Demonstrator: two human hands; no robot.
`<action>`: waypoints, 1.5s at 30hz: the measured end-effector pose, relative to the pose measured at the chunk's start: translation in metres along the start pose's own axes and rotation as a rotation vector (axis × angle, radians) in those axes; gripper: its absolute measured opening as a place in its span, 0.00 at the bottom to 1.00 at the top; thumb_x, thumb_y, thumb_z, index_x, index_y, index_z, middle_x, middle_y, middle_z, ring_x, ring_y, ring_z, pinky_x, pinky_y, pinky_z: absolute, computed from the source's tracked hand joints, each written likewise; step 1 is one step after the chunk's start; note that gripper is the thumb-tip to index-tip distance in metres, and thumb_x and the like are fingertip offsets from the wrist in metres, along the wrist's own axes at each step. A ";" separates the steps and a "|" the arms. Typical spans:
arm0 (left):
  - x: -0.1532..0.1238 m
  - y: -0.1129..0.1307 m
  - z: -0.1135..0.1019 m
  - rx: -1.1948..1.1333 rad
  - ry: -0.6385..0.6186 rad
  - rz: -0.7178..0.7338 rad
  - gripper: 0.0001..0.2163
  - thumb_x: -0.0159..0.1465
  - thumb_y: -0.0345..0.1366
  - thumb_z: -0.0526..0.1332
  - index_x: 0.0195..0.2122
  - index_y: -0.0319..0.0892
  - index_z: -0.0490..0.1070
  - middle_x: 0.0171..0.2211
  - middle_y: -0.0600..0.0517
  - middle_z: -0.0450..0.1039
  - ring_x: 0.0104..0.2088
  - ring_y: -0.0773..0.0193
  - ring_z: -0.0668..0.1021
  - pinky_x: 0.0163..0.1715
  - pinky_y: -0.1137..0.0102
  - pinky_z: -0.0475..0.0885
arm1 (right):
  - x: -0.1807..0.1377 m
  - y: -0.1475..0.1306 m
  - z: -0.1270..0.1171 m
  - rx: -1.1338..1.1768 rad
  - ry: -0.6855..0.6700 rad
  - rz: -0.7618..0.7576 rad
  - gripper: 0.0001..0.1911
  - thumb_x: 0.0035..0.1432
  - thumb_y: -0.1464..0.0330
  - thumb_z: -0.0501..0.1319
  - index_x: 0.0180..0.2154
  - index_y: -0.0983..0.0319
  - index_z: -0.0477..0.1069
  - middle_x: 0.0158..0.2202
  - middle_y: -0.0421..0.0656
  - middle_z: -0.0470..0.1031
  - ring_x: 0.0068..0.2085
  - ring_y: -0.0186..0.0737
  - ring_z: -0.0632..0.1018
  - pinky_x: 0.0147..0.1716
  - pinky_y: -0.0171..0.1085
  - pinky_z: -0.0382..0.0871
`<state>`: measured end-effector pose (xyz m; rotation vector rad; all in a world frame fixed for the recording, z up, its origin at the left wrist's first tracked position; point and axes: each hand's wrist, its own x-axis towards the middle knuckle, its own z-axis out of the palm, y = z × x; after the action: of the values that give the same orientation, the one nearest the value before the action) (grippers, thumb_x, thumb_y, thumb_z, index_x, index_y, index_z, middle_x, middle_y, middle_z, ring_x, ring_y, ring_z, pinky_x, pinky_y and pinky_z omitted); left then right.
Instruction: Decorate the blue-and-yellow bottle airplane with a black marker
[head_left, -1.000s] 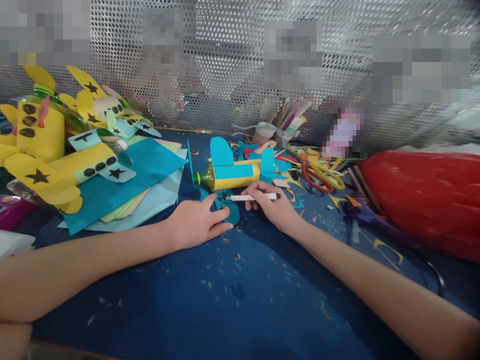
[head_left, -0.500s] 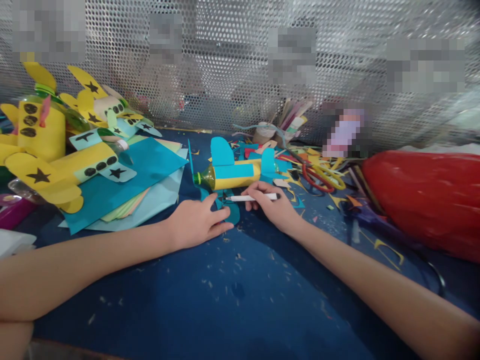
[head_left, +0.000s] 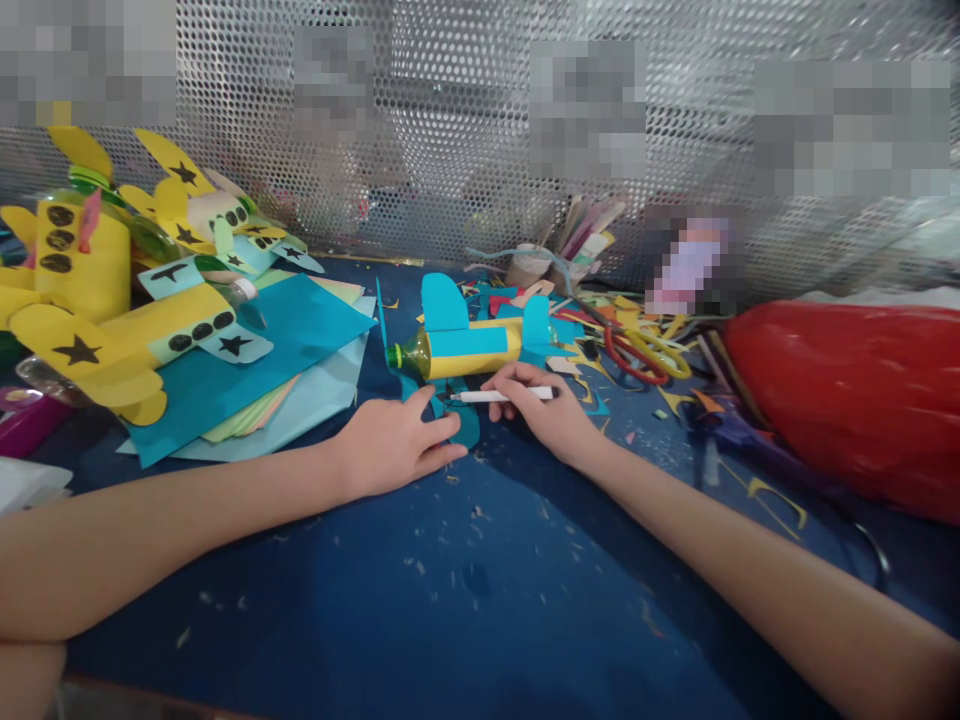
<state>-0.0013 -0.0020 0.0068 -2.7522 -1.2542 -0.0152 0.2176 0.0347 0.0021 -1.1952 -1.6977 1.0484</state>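
While the left hand point(head_left: 394, 447) splays on rounded blue paper point(head_left: 468, 426), the right hand point(head_left: 541, 412) (snugly curled) grips a slim white marker point(head_left: 480, 397)

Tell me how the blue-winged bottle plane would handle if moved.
The bottle plane is probably light: its see-through green neck looks like plastic. Its raised blue wing looks thin and may bend if gripped. The rounded body might roll, though the wings could check that.

No words, numbers or brands can be read, and no lettering is made out on the white marker point(head_left: 504, 396). Black stars are borne by the yellow wing point(head_left: 82, 350) and pale blue wing point(head_left: 238, 346) of the nearest yellow bottle plane point(head_left: 161, 318).
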 end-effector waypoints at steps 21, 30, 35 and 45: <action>0.000 0.000 0.000 -0.025 -0.002 -0.025 0.25 0.72 0.56 0.43 0.56 0.50 0.71 0.62 0.37 0.66 0.32 0.57 0.81 0.28 0.64 0.75 | 0.001 0.002 0.000 0.012 -0.021 -0.010 0.11 0.59 0.61 0.60 0.29 0.61 0.73 0.20 0.39 0.73 0.23 0.33 0.68 0.25 0.35 0.64; 0.000 0.001 -0.001 -0.005 -0.024 -0.013 0.26 0.72 0.55 0.41 0.55 0.50 0.72 0.62 0.36 0.65 0.33 0.54 0.82 0.28 0.63 0.75 | 0.001 0.003 0.000 0.027 -0.035 -0.002 0.12 0.58 0.61 0.59 0.28 0.61 0.73 0.20 0.39 0.73 0.22 0.33 0.68 0.25 0.35 0.63; 0.000 0.000 0.000 -0.011 -0.014 -0.011 0.26 0.72 0.55 0.42 0.55 0.49 0.72 0.62 0.36 0.65 0.32 0.56 0.82 0.28 0.63 0.75 | 0.001 0.003 -0.001 0.029 -0.014 -0.002 0.11 0.58 0.62 0.59 0.29 0.61 0.73 0.20 0.39 0.73 0.22 0.33 0.68 0.25 0.35 0.62; 0.000 0.001 -0.002 -0.014 -0.022 -0.017 0.25 0.72 0.54 0.42 0.56 0.49 0.71 0.62 0.36 0.65 0.33 0.55 0.82 0.28 0.63 0.75 | 0.000 0.000 0.000 0.031 -0.009 0.008 0.10 0.57 0.62 0.60 0.28 0.61 0.72 0.19 0.39 0.72 0.22 0.33 0.68 0.25 0.35 0.63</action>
<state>-0.0003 -0.0024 0.0083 -2.7608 -1.2885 0.0047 0.2176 0.0349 0.0023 -1.1805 -1.6785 1.0829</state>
